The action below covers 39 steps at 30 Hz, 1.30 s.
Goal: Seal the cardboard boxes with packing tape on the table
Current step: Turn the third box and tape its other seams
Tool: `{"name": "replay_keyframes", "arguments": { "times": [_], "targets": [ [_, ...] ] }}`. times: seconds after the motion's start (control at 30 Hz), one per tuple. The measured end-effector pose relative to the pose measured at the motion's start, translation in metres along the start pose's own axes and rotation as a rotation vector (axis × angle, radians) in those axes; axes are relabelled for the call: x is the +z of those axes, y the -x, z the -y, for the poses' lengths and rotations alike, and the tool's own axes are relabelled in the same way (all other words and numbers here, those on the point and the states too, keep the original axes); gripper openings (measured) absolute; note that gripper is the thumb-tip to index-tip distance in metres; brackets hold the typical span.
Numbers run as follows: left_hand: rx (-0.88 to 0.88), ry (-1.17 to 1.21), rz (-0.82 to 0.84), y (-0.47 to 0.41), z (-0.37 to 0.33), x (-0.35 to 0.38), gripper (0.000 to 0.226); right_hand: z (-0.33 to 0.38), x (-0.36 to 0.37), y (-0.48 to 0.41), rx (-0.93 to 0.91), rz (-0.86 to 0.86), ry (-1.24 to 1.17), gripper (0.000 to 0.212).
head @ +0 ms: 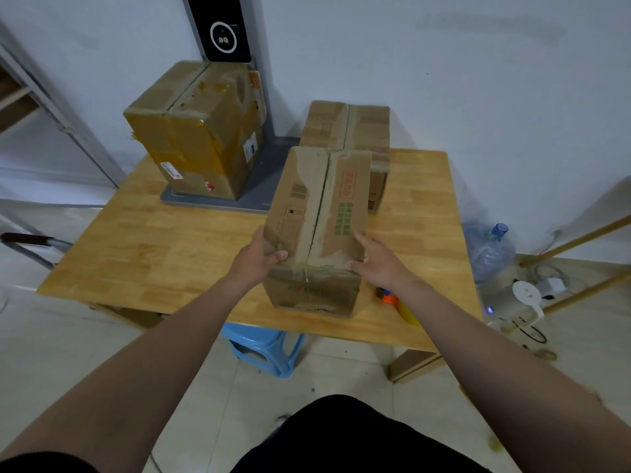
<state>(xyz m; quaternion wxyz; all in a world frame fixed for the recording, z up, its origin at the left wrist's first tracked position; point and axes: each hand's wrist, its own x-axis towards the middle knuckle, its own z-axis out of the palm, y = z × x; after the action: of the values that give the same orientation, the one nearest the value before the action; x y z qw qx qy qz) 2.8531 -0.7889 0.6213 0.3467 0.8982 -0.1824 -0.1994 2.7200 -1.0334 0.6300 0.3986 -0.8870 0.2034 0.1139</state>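
Note:
A brown cardboard box [319, 213] stands near the front of the wooden table [143, 254], its top flaps closed with a seam down the middle and old tape along it. My left hand [261, 256] grips its near left top corner, thumb over the top edge. My right hand [377, 259] rests on the near right top corner with fingers fairly straight. A second brown box [351, 128] stands right behind it. A larger, heavily taped box [198, 131] sits at the back left. An orange and yellow tool [397, 303], partly hidden by my right arm, lies on the table.
A grey stand base [263, 172] with a black-screened pillar [225, 29] sits under the large box. A blue plastic stool [266, 346] is under the table's front edge. On the floor at the right are a water bottle [490, 247], a white kettle [527, 295] and cables.

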Motion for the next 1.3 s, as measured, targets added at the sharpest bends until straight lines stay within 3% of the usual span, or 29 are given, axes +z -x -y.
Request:
{"name": "replay_keyframes", "arguments": {
  "times": [0.1,0.17,0.37,0.63,0.7,0.83,1.07,1.3],
  "targets": [
    [0.016,0.031,0.098,0.005,0.006,-0.002,0.075,0.010,0.011,0.011,0.154,0.112,-0.253,0.080],
    [0.015,0.075,0.162,0.008,0.011,-0.003,0.074,0.016,0.024,0.016,0.184,0.129,-0.323,0.092],
    [-0.010,0.104,0.240,0.025,0.025,-0.018,0.073,0.034,0.053,0.026,0.154,0.009,-0.385,0.108],
    [0.021,0.082,0.316,0.045,0.059,-0.047,0.069,0.051,0.096,0.040,0.144,-0.107,-0.348,0.117],
    [0.052,0.098,0.327,0.053,0.067,-0.049,0.078,0.057,0.104,0.045,0.132,-0.146,-0.309,0.113],
    [0.096,0.112,0.219,0.062,0.082,-0.055,0.101,0.076,0.116,0.056,0.079,-0.250,-0.160,0.094],
    [0.179,0.119,0.014,0.052,0.060,-0.107,0.091,0.134,0.082,0.070,-0.018,-0.362,-0.093,0.074],
    [0.363,-0.003,-0.139,0.027,-0.018,-0.170,0.093,0.192,0.007,0.090,-0.131,-0.526,-0.104,0.065]
  ]
}}
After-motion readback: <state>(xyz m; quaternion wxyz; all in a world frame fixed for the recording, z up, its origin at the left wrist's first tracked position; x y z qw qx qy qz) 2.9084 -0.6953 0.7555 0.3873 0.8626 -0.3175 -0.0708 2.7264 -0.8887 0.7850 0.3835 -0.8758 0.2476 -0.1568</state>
